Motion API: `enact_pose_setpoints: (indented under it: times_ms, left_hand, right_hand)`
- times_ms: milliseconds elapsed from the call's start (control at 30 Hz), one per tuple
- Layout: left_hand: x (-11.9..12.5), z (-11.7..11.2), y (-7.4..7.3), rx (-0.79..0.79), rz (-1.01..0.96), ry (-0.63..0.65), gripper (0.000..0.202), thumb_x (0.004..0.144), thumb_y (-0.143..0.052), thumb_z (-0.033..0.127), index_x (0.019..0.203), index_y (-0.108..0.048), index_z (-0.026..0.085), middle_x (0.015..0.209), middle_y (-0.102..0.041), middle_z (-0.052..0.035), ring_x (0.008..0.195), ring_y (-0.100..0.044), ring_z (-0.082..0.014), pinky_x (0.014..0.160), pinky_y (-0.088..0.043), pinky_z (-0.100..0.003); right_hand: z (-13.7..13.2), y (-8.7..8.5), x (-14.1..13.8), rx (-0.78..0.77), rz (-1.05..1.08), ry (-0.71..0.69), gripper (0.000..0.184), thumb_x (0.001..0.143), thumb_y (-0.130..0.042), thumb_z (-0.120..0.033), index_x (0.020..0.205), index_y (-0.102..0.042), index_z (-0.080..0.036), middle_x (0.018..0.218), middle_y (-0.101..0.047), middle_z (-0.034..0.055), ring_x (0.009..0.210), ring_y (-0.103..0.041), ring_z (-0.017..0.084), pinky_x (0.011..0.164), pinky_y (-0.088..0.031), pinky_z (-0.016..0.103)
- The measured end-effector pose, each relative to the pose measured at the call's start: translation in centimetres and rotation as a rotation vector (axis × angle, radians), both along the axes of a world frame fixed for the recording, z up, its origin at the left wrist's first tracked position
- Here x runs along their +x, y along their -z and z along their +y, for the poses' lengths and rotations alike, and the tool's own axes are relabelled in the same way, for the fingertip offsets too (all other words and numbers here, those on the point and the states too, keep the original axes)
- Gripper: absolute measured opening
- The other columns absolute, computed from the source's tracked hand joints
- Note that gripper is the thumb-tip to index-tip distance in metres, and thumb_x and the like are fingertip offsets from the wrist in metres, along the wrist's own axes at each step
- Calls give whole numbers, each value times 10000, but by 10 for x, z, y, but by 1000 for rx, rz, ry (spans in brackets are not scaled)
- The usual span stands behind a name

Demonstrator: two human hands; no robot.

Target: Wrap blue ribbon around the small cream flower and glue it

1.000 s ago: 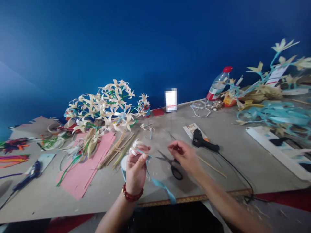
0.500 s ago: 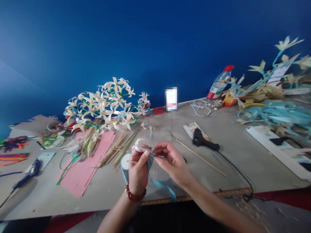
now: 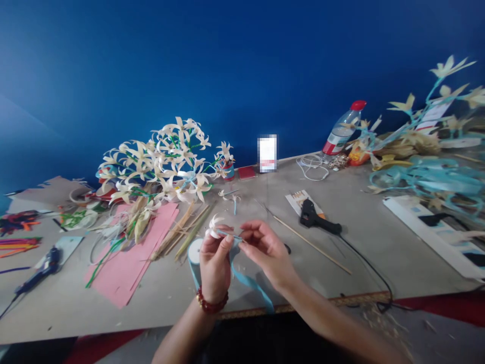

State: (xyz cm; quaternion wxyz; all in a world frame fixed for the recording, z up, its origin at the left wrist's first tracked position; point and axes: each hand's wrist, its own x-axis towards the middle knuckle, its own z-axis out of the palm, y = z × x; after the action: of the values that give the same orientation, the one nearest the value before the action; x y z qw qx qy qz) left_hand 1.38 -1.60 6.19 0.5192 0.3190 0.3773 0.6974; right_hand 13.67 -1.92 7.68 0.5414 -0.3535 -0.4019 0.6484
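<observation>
Between thumb and fingers, my left hand (image 3: 215, 258) pinches the blue-wrapped stem of a small white artificial flower (image 3: 214, 227), whose petals stick out to the left. My right hand (image 3: 267, 253) has its fingertips closed at the stem's other end, with thumb and index finger pressed together. A light blue ribbon (image 3: 252, 285) hangs below the hands and trails to the table's front edge. Its roll (image 3: 194, 251) stands partly behind my left wrist. Fingers hide just how the ribbon meets the stem.
White artificial flowers (image 3: 178, 162) bunch at back left, near pink paper sheets (image 3: 127, 268). A black glue gun (image 3: 318, 217) and a thin stick (image 3: 310, 245) lie to the right. Further right are a power strip (image 3: 428, 237), a bottle (image 3: 343, 129) and blue ribbon coils (image 3: 447, 177).
Both hands stay at the stem with nearly the same grip. The right fingertips have shifted slightly, and the strip of ribbon beneath the hands hangs a little differently. The view has moved slightly.
</observation>
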Motion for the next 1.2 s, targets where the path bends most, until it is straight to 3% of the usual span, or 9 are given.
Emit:
enact_pose_setpoints:
  times_ms: [267,533,700,833,1067,1200]
  left_hand:
    - [0,1,0,21,38,-24,121,714,-805,222,795,-719,199,865,-685,-13,881,-643,-144,853,-508,-252]
    - [2,0,-2,17,9,35,102,737,-788,226,821,-736,198,837,-690,-11,793,-639,-123,759,-520,-216]
    - [2,1,-1,20,34,-7,111,724,-795,214,809,-729,185,867,-682,-20,866,-632,-137,840,-499,-231]
    - [1,1,-1,68,54,-15,100,718,-798,219,787,-732,190,865,-679,-23,905,-632,-159,897,-485,-274]
    - [0,1,-2,66,13,-8,132,678,-824,223,763,-728,190,850,-669,-18,885,-629,-157,857,-493,-269]
    - [0,-1,-1,30,-2,7,144,696,-818,244,798,-728,196,890,-679,-21,879,-632,-149,862,-491,-269]
  right_hand:
    - [-1,1,0,-59,106,-10,300,768,-763,-253,1035,-628,-232,828,-629,-19,773,-577,125,731,-447,241]
    - [-5,-3,-3,-216,337,-130,224,782,-713,-247,999,-671,-215,932,-678,20,874,-602,167,799,-456,283]
    - [-9,-4,-2,-152,275,-25,305,749,-776,-211,1034,-672,-233,734,-572,-46,683,-512,96,649,-409,201]
    - [-10,-8,0,-170,295,-34,325,743,-798,-213,1043,-675,-234,710,-535,-58,667,-490,77,637,-397,177]
    - [-11,-5,2,-221,411,-105,282,782,-755,-209,1049,-664,-211,756,-604,-36,672,-551,78,647,-436,187]
    - [-12,2,3,-93,388,-132,254,840,-648,-194,1093,-642,-213,811,-651,-9,734,-600,109,678,-467,213]
